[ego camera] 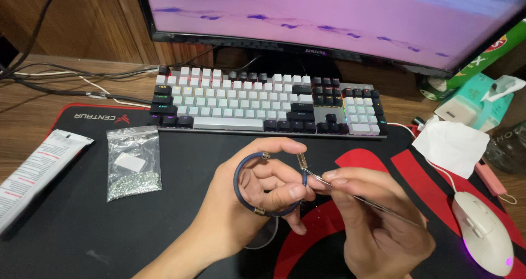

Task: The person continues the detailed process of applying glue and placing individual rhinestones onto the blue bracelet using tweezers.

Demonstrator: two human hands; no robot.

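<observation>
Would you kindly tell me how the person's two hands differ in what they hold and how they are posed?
The left hand curls around a dark blue bracelet; the right hand pinches thin metal tweezers. The left comes in from lower left, the right from below. Both hover over the black and red desk mat.

A dark blue cord bracelet (244,183) with small gold end caps curves in an open loop, held up just in front of the keyboard (263,101). A thin metal needle tool (361,199) slants beside it, its tip touching the bracelet's upper gold clasp.
</observation>
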